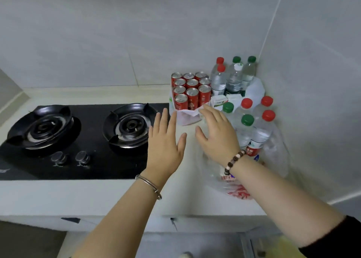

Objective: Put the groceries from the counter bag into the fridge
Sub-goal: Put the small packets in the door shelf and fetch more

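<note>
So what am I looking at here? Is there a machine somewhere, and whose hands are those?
No machine here: a person wears a camera on the head, looking down at their own two hands. The left hand and right hand are stretched out open over a kitchen counter, holding nothing. To the left is a gas hob. In the corner stand red cans in a white bag, small cartons, and water bottles, some inside a clear bag.
</note>
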### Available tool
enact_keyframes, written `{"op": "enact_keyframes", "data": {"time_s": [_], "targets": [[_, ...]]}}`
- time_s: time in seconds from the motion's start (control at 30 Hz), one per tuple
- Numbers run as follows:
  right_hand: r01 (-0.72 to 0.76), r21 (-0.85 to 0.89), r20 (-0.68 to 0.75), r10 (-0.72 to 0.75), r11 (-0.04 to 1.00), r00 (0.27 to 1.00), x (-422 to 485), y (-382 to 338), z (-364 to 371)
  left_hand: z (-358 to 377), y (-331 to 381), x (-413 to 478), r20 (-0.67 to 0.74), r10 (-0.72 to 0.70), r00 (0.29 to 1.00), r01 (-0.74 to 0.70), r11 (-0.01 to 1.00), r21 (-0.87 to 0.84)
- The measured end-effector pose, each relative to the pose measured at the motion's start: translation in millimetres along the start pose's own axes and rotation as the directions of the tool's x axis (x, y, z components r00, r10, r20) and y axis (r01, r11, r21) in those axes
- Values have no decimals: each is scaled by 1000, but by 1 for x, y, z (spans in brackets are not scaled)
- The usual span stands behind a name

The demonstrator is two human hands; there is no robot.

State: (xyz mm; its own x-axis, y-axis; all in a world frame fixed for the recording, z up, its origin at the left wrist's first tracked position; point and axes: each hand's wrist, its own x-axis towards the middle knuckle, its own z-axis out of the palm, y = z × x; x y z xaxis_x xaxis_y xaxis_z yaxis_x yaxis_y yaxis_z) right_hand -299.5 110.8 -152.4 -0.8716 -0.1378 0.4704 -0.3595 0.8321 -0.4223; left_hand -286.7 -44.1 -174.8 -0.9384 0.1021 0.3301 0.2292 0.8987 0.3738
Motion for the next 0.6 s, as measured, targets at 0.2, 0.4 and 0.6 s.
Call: {"op": "enact_keyframes", "data": {"time_s": [0.2,0.4,0.6], "targets": [[-119,-2,-93,118,993,989,-25,67,-10,56,15,13,144,100,984,-81,988,-131],[-375,-190,120,400,908,909,-61,127,-10,97,39,4,265,81,961,-15,970,-244],[-392,-375,342,518,840,784,-77,154,0,137,71,-6,539,50,841,49,985,-168]]}}
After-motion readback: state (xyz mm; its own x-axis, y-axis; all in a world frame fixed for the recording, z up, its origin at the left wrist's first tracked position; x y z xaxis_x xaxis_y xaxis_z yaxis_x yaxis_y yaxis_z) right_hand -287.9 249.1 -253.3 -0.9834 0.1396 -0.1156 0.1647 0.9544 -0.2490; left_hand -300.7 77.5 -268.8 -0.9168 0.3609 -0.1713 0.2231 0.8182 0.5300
